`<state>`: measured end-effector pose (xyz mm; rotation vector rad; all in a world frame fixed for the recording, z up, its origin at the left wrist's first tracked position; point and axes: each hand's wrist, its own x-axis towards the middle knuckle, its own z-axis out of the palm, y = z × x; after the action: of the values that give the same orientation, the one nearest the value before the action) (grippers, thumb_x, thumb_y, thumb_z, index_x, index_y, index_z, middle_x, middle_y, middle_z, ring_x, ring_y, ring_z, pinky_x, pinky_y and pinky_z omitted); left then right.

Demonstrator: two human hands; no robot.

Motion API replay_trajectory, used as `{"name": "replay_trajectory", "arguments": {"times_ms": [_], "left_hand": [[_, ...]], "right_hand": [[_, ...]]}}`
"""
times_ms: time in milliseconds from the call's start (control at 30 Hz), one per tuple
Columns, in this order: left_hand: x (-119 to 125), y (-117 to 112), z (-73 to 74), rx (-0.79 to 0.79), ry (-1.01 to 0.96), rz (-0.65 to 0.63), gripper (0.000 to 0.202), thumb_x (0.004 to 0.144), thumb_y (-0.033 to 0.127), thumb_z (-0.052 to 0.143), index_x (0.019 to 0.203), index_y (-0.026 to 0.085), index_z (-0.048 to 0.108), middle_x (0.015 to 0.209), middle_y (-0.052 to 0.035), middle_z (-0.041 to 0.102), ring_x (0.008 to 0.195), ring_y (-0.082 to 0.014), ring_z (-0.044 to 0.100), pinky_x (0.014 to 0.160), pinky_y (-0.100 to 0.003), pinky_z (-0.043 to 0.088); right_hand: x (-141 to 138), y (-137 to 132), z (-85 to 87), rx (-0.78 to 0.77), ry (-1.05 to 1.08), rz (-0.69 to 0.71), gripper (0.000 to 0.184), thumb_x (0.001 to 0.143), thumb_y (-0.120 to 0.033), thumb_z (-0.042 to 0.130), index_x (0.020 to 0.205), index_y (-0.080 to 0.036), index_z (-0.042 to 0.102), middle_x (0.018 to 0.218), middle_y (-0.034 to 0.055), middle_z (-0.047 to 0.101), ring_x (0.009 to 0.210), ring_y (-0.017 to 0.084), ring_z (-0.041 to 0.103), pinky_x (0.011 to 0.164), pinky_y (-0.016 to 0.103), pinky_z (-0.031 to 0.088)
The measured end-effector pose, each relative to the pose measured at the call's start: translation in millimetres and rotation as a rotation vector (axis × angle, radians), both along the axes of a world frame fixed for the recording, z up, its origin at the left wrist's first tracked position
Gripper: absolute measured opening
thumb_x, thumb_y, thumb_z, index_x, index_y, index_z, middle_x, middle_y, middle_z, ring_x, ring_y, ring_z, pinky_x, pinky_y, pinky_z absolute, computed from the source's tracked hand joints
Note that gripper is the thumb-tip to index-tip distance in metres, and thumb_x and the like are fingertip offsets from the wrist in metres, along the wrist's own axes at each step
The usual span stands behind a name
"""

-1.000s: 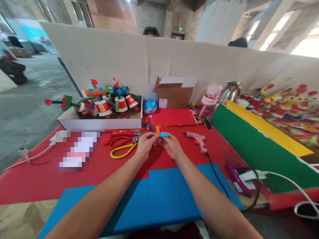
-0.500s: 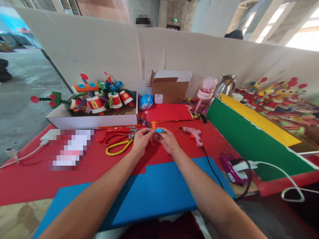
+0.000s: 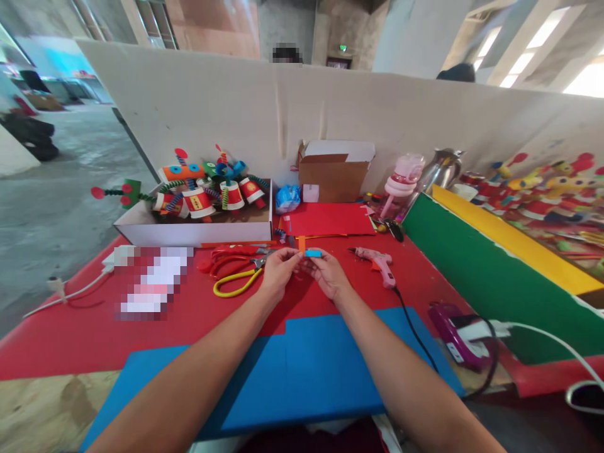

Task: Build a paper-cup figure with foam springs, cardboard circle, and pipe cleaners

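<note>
My left hand [image 3: 278, 272] and my right hand [image 3: 329, 274] meet over the red table cover [image 3: 198, 308], fingertips pinched together. Between them sits a small blue foam piece [image 3: 313, 253], gripped mainly by the right fingers, with the left fingertips closed at its left end. A small orange strip [image 3: 302, 243] stands just behind the fingers. Yellow-handled scissors [image 3: 234, 282] and red-handled scissors [image 3: 225, 259] lie left of my left hand. A pink glue gun [image 3: 376, 262] rests to the right of my right hand.
A white box [image 3: 193, 233] of finished paper-cup figures stands at back left, a cardboard box [image 3: 333, 173] and red sheet [image 3: 328, 220] behind. Blue foam sheet [image 3: 292, 371] lies under my forearms. Green and yellow sheets [image 3: 491, 270] lie right, with a purple device [image 3: 453, 336] and cables. A white partition is behind.
The hands hold nearly the same pinch on the blue piece. Only the camera view has shifted slightly down and then back.
</note>
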<state>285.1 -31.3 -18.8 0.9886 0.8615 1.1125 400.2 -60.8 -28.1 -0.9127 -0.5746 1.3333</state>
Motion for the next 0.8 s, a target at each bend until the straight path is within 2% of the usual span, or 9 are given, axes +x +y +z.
{"name": "replay_trajectory", "arguments": {"times_ms": [800], "left_hand": [[1.5, 2.2, -3.3, 0.012, 0.018, 0.033, 0.034, 0.051, 0.038, 0.081, 0.066, 0.014, 0.062, 0.053, 0.0034, 0.057, 0.044, -0.0052, 0.046, 0.045, -0.019, 0.038]], "right_hand": [[0.9, 0.6, -0.1, -0.003, 0.001, 0.021, 0.033, 0.051, -0.030, 0.088, 0.075, -0.019, 0.068, 0.066, -0.0033, 0.068, 0.058, 0.010, 0.060, 0.073, 0.030, 0.054]]}}
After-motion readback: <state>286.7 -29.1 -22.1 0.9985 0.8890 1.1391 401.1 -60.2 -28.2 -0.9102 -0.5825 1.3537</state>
